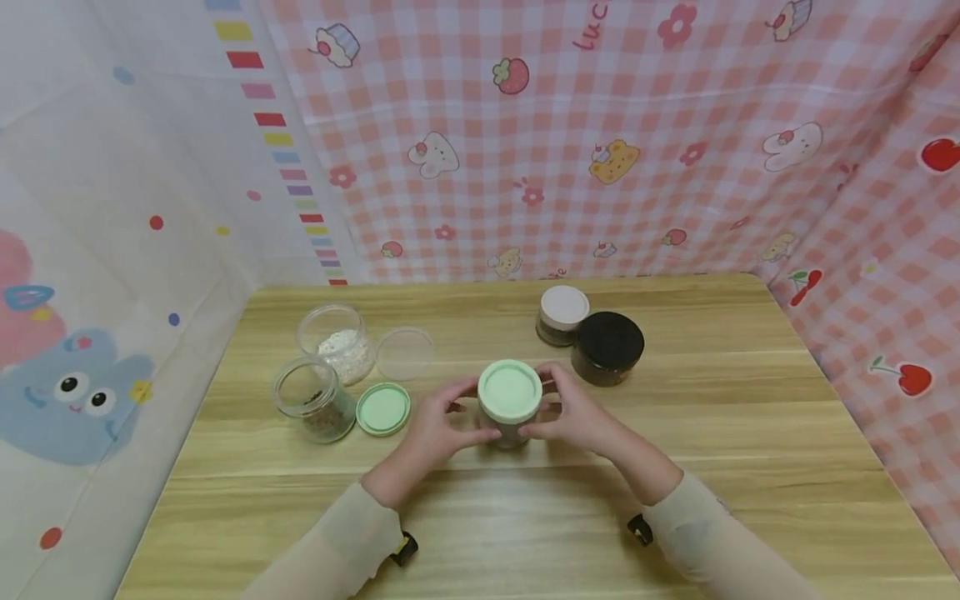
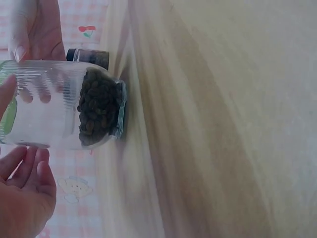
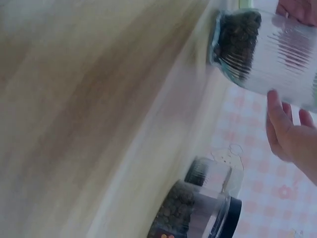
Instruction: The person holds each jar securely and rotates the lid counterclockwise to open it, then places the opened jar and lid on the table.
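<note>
Both hands hold a ribbed glass jar with a pale green lid [image 1: 510, 390] between them, upright at the middle of the table. My left hand [image 1: 438, 421] grips its left side and my right hand [image 1: 573, 412] its right side, thumbs at the front. Dark seed-like pieces [image 2: 99, 109] fill the bottom part of the jar; above them the glass [image 3: 280, 54] is clear. In the left wrist view the jar's base is right at the tabletop.
At left stand an open glass jar [image 1: 330, 421] with dark bits and an open clear tub [image 1: 347, 354] with white flakes. A green lid [image 1: 383, 408] and a clear lid [image 1: 406, 353] lie beside them. Behind the right hand are a black-lidded jar [image 1: 607, 347] and a white-lidded jar [image 1: 562, 314].
</note>
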`<state>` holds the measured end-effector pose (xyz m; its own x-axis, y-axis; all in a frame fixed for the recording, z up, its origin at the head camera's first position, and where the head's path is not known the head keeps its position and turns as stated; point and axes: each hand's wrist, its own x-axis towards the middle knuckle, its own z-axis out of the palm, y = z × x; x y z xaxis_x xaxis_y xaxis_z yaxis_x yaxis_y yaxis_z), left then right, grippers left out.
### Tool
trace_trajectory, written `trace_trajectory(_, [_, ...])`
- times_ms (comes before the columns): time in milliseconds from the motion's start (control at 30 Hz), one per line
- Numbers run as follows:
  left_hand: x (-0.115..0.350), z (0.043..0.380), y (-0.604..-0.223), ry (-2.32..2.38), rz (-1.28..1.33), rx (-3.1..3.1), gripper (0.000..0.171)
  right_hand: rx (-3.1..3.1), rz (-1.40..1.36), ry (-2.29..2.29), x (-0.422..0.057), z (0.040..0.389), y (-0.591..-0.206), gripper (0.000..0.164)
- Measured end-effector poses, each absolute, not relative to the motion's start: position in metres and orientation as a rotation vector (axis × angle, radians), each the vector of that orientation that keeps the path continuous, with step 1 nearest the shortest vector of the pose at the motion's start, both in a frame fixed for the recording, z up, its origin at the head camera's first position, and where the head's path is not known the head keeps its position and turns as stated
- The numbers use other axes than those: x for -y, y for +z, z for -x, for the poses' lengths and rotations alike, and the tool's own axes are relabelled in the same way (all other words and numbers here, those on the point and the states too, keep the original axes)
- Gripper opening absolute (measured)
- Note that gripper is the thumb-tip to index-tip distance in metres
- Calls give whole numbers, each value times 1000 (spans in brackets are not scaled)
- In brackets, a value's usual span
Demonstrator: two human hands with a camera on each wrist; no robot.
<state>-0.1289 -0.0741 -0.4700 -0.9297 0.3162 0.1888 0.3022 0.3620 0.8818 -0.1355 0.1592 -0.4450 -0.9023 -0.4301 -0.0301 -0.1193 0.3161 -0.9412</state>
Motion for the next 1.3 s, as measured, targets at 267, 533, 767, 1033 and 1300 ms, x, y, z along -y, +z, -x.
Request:
trace_trajectory(267, [58, 127, -477, 1593, -573, -2550, 99, -2482, 723, -1360, -167, 136, -416, 91])
trace_trajectory(533, [38, 126, -491, 1763, -456, -2473, 104, -2848, 773, -812, -141, 135, -381, 91])
trace_trajectory(767, [29, 123, -498, 1712, -276, -2577, 92, -2933, 774, -477, -120, 134, -373, 80])
trace_trajectory(1033, [22, 125, -495, 1667, -273, -2640, 95, -3006, 755, -327, -110, 136, -378, 78])
trace_trajectory(1300, [27, 126, -491, 1481, -304, -2738, 92, -3062, 842, -314, -107, 133, -381, 76])
